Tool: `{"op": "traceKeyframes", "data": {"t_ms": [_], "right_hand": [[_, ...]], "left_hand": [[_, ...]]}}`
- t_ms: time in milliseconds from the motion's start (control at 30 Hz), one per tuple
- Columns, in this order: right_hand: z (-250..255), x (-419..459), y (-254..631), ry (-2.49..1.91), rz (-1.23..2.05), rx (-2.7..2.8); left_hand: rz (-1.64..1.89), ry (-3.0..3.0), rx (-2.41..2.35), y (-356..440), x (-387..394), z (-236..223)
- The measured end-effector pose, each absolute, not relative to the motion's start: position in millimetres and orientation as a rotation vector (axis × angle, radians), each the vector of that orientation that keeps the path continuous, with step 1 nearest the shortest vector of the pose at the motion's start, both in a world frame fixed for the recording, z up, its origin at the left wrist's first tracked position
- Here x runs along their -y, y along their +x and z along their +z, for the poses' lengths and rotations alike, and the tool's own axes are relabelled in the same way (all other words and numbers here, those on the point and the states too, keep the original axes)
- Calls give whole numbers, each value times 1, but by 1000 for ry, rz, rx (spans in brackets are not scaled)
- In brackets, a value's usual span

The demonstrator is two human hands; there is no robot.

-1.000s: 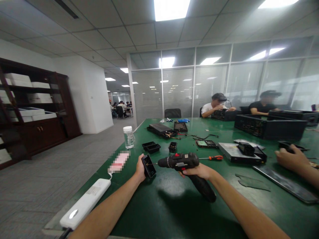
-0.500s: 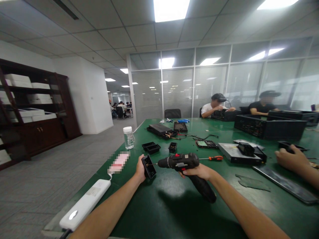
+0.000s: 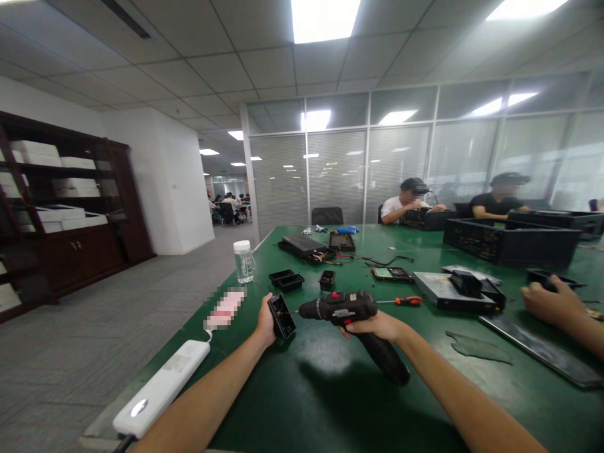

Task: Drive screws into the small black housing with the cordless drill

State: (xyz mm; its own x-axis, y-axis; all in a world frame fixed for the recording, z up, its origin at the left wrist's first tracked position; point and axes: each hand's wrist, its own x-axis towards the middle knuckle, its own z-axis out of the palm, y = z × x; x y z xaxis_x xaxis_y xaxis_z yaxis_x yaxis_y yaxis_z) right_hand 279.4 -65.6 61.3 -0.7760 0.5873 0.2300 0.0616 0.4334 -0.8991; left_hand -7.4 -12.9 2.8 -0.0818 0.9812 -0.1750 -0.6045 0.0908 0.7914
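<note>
My left hand (image 3: 267, 322) grips a small black open box (image 3: 283, 321) by its left side, tilted with its hollow facing right. Wrapped round a black cordless drill (image 3: 340, 307), my right hand (image 3: 375, 326) has a finger by the red trigger. The thin bit points left and reaches into the box's opening; whether its tip touches a screw cannot be made out. Just beyond stand a pair of black plastic boxes (image 3: 285, 280) and a single small black box (image 3: 326, 279). An orange-handled screwdriver (image 3: 409, 301) lies behind the drill.
At the left edge are a white power strip (image 3: 163, 387) and a clear bottle (image 3: 244, 263). Right of my hand lie a silver-topped device (image 3: 438, 289), a dark sheet (image 3: 476, 347) and a flat panel (image 3: 538, 349). Another person's hand (image 3: 554, 301) is at far right; black cases (image 3: 512, 239) stand behind.
</note>
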Motion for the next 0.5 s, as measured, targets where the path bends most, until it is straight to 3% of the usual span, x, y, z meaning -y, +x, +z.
{"op": "traceKeyframes", "data": {"t_ms": [500], "right_hand": [[64,67,278,-525,1301,2184]], "left_hand": [[1421,548,-874,-8,12,3]]}}
